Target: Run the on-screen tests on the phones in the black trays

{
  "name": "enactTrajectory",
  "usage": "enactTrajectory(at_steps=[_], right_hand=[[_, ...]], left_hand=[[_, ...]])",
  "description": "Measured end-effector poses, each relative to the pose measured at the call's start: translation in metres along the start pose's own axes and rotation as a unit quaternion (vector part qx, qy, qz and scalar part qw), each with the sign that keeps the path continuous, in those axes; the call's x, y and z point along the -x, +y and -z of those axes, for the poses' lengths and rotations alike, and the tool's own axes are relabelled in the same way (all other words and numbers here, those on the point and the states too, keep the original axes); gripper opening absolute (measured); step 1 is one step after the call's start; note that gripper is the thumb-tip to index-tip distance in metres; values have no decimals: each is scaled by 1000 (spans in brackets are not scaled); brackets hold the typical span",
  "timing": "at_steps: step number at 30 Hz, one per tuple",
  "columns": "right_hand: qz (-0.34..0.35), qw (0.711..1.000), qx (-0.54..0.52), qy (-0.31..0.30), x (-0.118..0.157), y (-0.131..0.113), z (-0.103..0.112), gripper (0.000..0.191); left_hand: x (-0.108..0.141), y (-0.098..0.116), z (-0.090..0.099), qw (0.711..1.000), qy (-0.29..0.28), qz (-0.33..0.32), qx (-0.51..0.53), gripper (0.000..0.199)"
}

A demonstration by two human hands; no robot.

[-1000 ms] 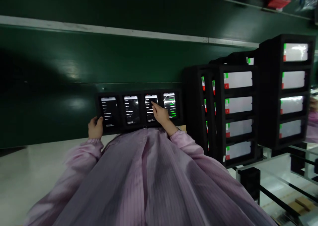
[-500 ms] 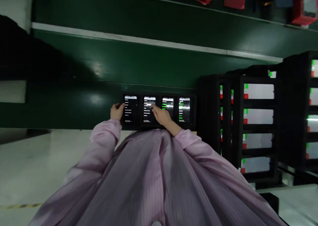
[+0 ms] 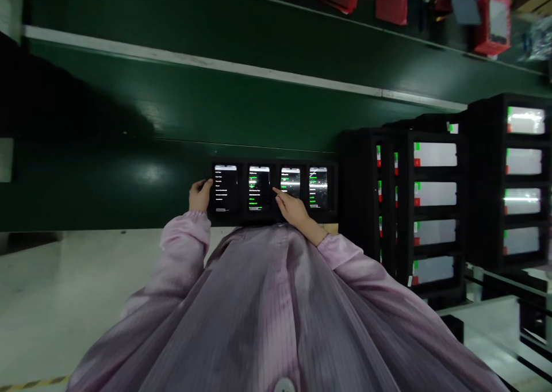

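Observation:
A black tray [image 3: 242, 192] lies at the near edge of the green bench, with several lit smartphones side by side in its slots. My left hand [image 3: 199, 196] is closed on the tray's left edge, thumb and fingers bent. White text lines fill the leftmost phone [image 3: 225, 189]. The second phone [image 3: 259, 188] shows white and green lines. My right hand [image 3: 294, 209] holds nothing; its index finger points out over the gap right of the second phone. Its back covers the lower part of the third phone [image 3: 290, 178]. The rightmost phone [image 3: 318, 188] shows green and white lines under glare.
Black racks [image 3: 435, 202] of pale phones with green and red labels stand close on the right, with another stack [image 3: 524, 179] beyond. Red boxes [image 3: 494, 24] and red sheets lie across the far bench. A white strip [image 3: 215, 64] crosses the green bench [image 3: 259, 116].
My right index finger has drawn off the second phone to the right. That phone's screen has changed from white lines to mixed white and green ones. My left hand stays on the tray.

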State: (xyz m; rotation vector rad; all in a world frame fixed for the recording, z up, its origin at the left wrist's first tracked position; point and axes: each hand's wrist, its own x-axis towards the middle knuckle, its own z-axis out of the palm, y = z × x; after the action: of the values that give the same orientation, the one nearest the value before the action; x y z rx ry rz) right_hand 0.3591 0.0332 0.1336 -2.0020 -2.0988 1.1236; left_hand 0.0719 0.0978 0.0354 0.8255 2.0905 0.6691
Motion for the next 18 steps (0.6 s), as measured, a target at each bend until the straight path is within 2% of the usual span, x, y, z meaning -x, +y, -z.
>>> enactTrajectory(at_steps=[10, 14, 18], right_hand=[[37, 996, 53, -66, -34, -22, -1, 43], [17, 996, 61, -67, -41, -22, -2, 46], [-1, 999, 34, -27, -36, -12, 2, 45]], left_hand=[[33, -20, 7, 997, 8, 26, 74, 23], [29, -19, 7, 998, 4, 27, 65, 23], [16, -10, 2, 999, -5, 14, 36, 28]])
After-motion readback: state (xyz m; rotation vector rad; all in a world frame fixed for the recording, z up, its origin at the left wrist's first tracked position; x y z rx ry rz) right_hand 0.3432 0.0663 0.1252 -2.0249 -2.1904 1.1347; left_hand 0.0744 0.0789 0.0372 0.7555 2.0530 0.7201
